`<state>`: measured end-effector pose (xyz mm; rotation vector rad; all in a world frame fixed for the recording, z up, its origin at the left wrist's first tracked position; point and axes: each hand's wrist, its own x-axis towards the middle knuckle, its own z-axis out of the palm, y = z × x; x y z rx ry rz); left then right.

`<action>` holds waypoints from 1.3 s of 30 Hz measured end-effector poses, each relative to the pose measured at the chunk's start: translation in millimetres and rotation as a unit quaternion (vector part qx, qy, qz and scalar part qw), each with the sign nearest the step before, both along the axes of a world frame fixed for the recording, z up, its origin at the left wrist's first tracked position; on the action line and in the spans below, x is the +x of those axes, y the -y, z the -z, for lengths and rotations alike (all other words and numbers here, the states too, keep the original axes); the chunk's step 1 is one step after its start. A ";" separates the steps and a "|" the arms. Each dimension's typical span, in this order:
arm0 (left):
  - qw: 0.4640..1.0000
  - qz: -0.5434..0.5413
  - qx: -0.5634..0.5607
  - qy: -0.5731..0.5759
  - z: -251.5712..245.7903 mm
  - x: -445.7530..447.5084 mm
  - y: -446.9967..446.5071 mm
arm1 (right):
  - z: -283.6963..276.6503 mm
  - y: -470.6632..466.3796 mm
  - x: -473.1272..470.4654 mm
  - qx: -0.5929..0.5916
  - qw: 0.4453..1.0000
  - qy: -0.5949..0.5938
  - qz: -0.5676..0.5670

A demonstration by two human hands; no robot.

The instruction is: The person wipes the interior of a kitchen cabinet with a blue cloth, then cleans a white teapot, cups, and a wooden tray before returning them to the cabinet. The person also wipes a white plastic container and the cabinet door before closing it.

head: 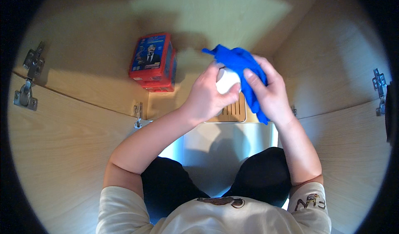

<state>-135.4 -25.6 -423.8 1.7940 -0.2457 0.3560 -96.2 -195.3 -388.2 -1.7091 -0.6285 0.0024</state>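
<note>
My left hand grips a small white cup-like object between thumb and fingers. A blue cloth is bunched against the right side of the white object, and my right hand holds it with the thumb on top. Part of the cloth hangs down beside my right palm. Below the hands lies a tan slatted tray with a pale rim, partly hidden by my left hand and the cloth. A small round thing shows at its slats, too covered to name.
Two red boxes with printed labels are stacked at the back left of the wooden cabinet. Cabinet doors stand open on both sides, with metal hinges at the left and another hinge at the right.
</note>
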 end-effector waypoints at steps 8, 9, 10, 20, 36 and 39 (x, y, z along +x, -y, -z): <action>0.980 -0.083 -0.183 -0.016 -16.6 0.5 -5.8 | -2.5 -0.9 -19.3 0.111 0.987 -0.108 -0.034; 0.977 -0.095 -0.189 -0.012 -18.0 -0.2 -4.9 | -4.4 -2.9 -25.4 0.113 0.983 -0.130 -0.062; 0.980 -0.082 -0.181 -0.011 -19.1 -2.0 -3.5 | -7.0 -3.1 -30.2 0.112 0.976 -0.175 -0.068; 0.967 0.029 -0.236 -0.095 -44.3 -29.4 6.5 | -17.1 -4.1 -29.4 -0.173 0.958 0.184 -0.133; 0.979 0.067 -0.146 0.128 -44.3 -28.9 7.1 | -36.8 2.7 -47.4 0.098 0.938 -0.246 -0.224; 0.936 0.045 -0.333 -0.110 -49.1 -32.4 15.8 | -25.7 -6.0 -36.9 -0.118 0.967 0.188 -0.123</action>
